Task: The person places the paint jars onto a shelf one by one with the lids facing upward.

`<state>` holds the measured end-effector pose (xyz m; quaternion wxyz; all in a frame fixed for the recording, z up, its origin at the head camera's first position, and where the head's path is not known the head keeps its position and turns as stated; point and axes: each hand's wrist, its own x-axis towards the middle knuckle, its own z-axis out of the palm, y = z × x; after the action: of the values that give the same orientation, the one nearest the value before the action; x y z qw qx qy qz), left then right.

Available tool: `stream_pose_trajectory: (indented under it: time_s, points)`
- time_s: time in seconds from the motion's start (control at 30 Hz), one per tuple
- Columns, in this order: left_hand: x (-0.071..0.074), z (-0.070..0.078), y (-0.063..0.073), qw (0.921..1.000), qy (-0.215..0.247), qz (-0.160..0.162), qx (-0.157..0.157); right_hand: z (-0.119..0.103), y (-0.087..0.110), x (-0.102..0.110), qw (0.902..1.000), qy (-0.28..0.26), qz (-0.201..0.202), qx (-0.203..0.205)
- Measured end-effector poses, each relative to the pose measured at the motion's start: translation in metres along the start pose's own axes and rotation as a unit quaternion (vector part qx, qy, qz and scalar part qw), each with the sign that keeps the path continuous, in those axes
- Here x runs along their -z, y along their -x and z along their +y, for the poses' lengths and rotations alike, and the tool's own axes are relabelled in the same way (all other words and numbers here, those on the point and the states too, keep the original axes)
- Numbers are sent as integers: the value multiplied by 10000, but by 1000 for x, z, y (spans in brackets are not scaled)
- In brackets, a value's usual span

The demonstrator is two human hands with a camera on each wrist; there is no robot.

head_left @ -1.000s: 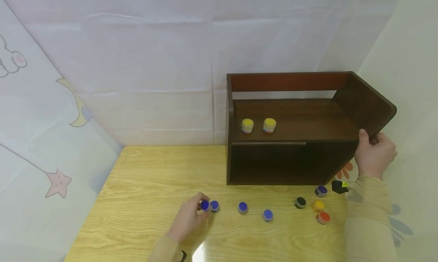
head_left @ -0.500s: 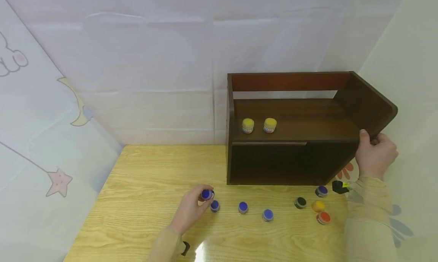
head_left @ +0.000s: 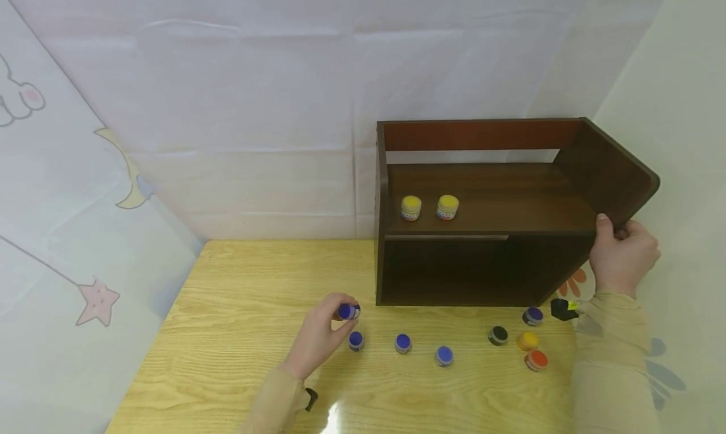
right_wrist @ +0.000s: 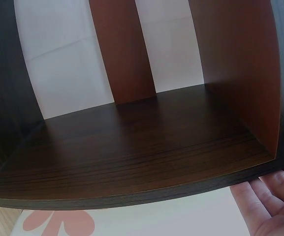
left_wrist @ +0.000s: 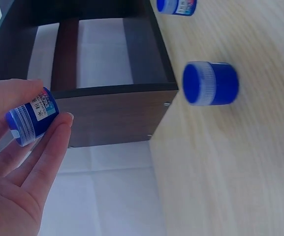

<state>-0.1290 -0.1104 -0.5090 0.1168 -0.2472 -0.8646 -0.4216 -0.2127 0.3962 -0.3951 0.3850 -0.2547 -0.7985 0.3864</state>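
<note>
My left hand (head_left: 317, 342) pinches a small blue paint jar (head_left: 348, 312) between thumb and fingers, above the table. In the left wrist view that paint jar (left_wrist: 32, 117) is tilted, its label partly showing. Just below the hand, a second blue jar (head_left: 355, 341) stands on the wood. Two more blue jars, one darker (head_left: 403, 343) and one lighter (head_left: 444, 356), stand to its right. My right hand (head_left: 624, 254) grips the right side panel of a dark brown shelf (head_left: 510, 194). In the right wrist view its fingers (right_wrist: 267, 194) reach past the panel's edge.
Two yellow-lidded jars, a left one (head_left: 411, 208) and a right one (head_left: 447, 208), stand on the upper board. Near the shelf's front right are a purple jar (head_left: 532, 317), a black one (head_left: 498, 336), an orange one (head_left: 527, 341) and a red one (head_left: 535, 360). White sheeting (head_left: 272, 138) hangs behind.
My left hand has lifted the blue jar away from beside the other blue jar, moving it forward and slightly right, and the jar has tilted. My right hand stays on the shelf.
</note>
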Motion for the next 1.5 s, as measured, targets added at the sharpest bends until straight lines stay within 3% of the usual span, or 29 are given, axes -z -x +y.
stream_pose_trajectory:
  time_s: [0.8, 1.13, 1.5]
  points:
    - [22, 26, -55, 9899, -356, -49, -1371, -1, -2, 1, 9998, 7, -166, -144]
    - [28, 48, -73, 9862, -272, -38, -1635, -2, -1, 2, 9997, 47, -179, -145]
    - [45, 78, -108, 9713, -470, 72, -2331, -1, -1, 1, 9998, 15, -153, -111]
